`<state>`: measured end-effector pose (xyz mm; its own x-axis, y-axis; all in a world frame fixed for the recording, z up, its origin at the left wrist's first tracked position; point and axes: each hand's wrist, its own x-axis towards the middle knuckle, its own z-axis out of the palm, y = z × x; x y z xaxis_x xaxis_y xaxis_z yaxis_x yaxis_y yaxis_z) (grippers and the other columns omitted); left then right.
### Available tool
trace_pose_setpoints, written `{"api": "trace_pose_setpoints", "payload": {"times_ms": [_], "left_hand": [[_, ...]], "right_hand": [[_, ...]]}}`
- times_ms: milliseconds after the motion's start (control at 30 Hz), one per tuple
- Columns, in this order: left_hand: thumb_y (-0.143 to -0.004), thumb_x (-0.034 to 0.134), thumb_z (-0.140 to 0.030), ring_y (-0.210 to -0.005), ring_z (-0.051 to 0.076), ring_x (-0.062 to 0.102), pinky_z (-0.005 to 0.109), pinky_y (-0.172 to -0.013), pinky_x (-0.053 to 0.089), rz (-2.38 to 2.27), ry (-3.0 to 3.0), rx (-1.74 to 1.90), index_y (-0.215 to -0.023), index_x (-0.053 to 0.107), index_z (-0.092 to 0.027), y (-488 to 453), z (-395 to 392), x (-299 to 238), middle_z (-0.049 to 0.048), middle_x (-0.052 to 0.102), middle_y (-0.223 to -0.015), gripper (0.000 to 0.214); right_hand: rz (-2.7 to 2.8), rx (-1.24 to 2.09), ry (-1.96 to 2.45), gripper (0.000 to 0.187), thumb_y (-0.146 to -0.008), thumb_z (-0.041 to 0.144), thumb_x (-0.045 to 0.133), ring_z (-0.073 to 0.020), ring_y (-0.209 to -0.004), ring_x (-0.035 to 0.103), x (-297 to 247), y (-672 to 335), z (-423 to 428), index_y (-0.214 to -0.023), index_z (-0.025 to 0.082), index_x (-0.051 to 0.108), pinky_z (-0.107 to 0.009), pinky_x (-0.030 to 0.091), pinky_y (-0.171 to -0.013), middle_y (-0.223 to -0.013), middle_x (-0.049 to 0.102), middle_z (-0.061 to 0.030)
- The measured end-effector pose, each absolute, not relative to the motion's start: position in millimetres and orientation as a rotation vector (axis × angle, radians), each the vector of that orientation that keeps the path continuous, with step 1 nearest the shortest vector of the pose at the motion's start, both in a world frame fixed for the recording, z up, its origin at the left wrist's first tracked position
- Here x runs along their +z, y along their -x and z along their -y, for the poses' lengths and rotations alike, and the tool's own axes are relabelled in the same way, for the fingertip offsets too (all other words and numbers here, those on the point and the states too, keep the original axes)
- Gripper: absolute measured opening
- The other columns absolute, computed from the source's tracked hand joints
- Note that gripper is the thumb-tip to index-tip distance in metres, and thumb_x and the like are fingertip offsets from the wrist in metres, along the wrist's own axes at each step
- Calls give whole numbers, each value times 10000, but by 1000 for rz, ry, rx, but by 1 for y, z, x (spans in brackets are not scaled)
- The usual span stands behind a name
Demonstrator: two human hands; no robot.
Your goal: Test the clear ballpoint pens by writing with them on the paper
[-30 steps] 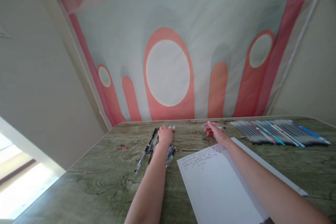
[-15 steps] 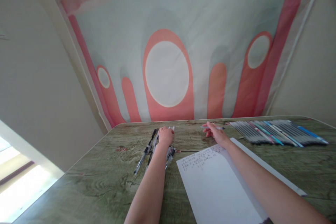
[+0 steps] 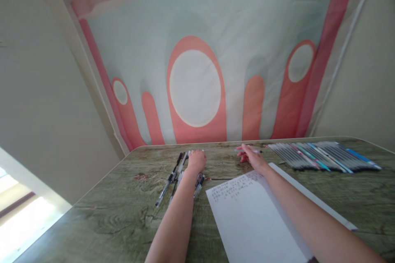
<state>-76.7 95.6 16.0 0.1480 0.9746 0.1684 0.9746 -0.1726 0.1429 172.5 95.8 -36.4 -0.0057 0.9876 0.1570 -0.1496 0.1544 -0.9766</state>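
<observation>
My left hand [image 3: 197,161] is over a loose pile of pens, its fingers curled down and mostly hidden behind its back. Black-capped pens [image 3: 166,189] lie to its left, and more clear-barrelled pens [image 3: 199,185] show to the right of the wrist. What the curled fingers hold cannot be made out. My right hand [image 3: 251,158] grips a slim pen [image 3: 258,151] with a dark end, lying crosswise in the fingers. Below that forearm is white paper [image 3: 253,218] with rows of handwriting near its top edge.
At the right, a neat row of pens [image 3: 324,157] lies side by side, mostly grey with a few pink, teal and blue. The wood-grain table [image 3: 108,213] ends at a backdrop [image 3: 200,131] with pink and red shapes.
My left hand has shifted slightly right, and its fingers look more curled. My right hand still holds the pen in about the same place. The whole view has drifted slightly.
</observation>
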Motion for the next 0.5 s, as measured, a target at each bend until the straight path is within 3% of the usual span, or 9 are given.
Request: {"api": "trace_pose_setpoints", "payload": {"times_ms": [133, 233, 400, 500], "left_hand": [[-797, 434, -259, -801, 155, 556, 244, -704, 391, 1952, 2534, -542, -852, 593, -159, 58, -91, 31, 69, 629, -863, 195], [-784, 444, -271, -699, 133, 544, 226, -624, 386, 1931, 2768, -951, -802, 581, -141, 31, -83, 31, 43, 619, -756, 190], [-754, 477, -238, -536, 94, 477, 207, -524, 351, 2159, 3035, -1326, -730, 552, -127, -11, -67, 3, -9, 540, -579, 136], [-781, 473, -249, -488, 68, 437, 188, -489, 339, 2394, 2998, -1942, -743, 532, -121, -26, -63, -13, -17, 506, -558, 146]], "right_hand": [[1185, 1161, 985, 421, -752, 553, 462, -105, -505, 528, -36, -172, -95, -853, 172, 612, -237, 419, -492, -703, 626, -37], [1188, 1162, 979, 424, -751, 555, 460, -107, -506, 528, -37, -172, -96, -863, 176, 612, -239, 418, -495, -702, 627, -35], [1257, 1094, 1027, 426, -767, 544, 430, -111, -518, 521, -37, -172, -97, -892, 179, 611, -254, 420, -523, -721, 627, -31], [1381, 1010, 1039, 371, -759, 505, 468, -117, -552, 519, -33, -172, -92, -900, 194, 614, -261, 423, -553, -756, 627, -22]]}}
